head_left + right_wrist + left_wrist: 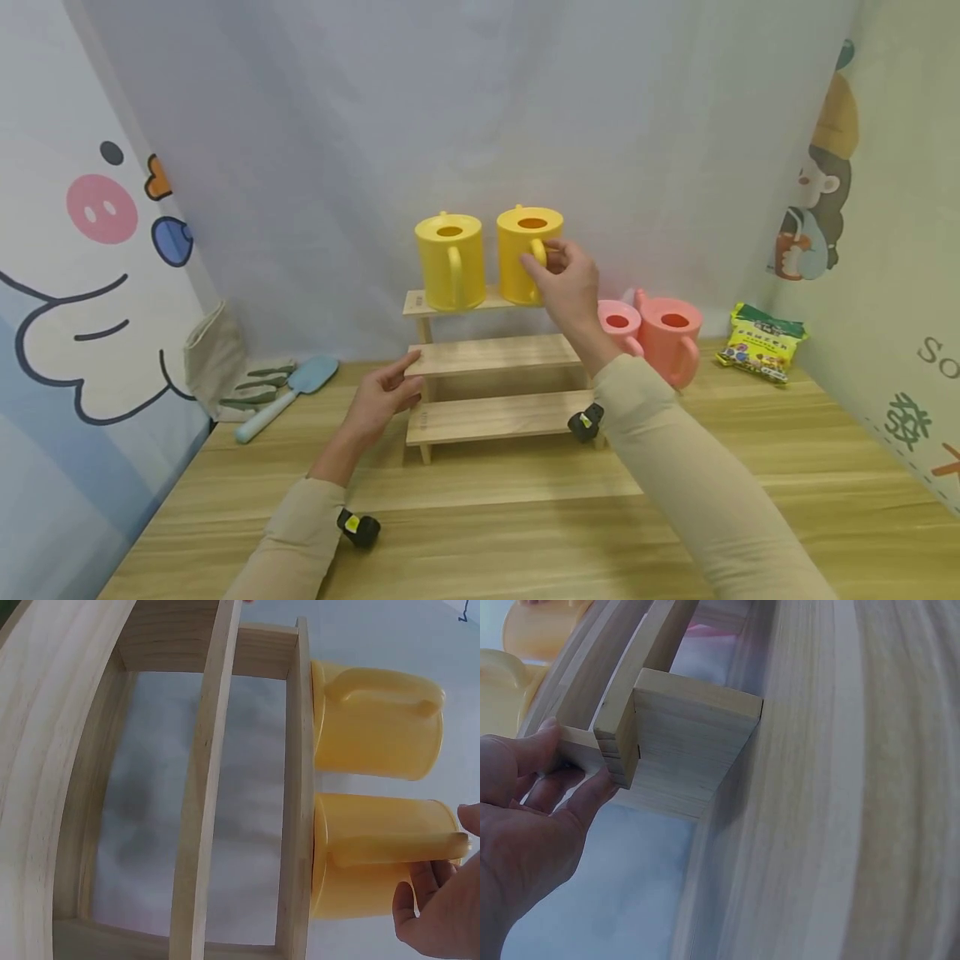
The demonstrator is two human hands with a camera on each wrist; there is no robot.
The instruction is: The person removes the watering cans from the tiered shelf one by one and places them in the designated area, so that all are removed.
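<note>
Two yellow watering cans stand upright side by side on the top tier of a wooden three-tier shelf [487, 357]. My right hand [567, 279] pinches the handle of the right yellow watering can [516, 258], thumb on one side and fingers behind. That can's base meets the board in the right wrist view. Beside it, apart, is the left yellow watering can [438, 271], its handle facing me. At the shelf's left end, my left hand [536, 802] holds the end of the middle board between thumb and fingers.
Two pink watering cans [670, 343] stand on the table right of the shelf, partly behind my right arm. Farther right lies a yellow-green snack packet [763, 343]. On the left are a light blue trowel [288, 398] and a beige cloth glove [216, 360] with green-striped fingers. A curtain hangs behind.
</note>
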